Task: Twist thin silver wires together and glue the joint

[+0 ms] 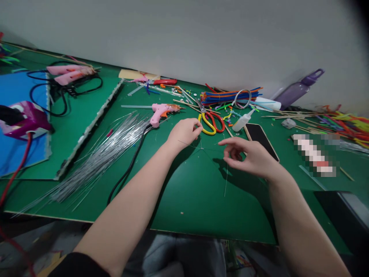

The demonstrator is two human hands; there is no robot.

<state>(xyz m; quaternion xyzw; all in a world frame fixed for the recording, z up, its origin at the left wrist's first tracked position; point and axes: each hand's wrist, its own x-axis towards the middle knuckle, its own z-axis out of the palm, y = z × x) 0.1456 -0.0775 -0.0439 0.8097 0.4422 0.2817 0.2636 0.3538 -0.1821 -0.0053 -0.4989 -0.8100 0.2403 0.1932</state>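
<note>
A person's two bare hands are working over a green bench (196,200) strewn with craft supplies. A few thin wire strands (201,148) are lying on the mat between the hands, crossing at one point and fanning outward, with one strand running down toward the near edge.

The left hand (184,132) is hovering just above that crossing with thumb and forefinger pinched together. The wire is too fine to tell whether it is caught between them. The right hand (248,156) is resting just beside the strands with its fingers loosely curled and its forefinger and thumb apart, gripping nothing that can be seen.

To the left, a large sheaf of silver wires (98,161) is spreading across the bench, with a pink glue gun (161,111) lying at its far end. Beyond the hands, yellow and red scissors (211,122) are sitting near a small white glue bottle (243,120) and a dark phone (261,140). A pile of coloured pipe cleaners (230,96) and a purple bottle (300,89) are lying along the wall.
</note>
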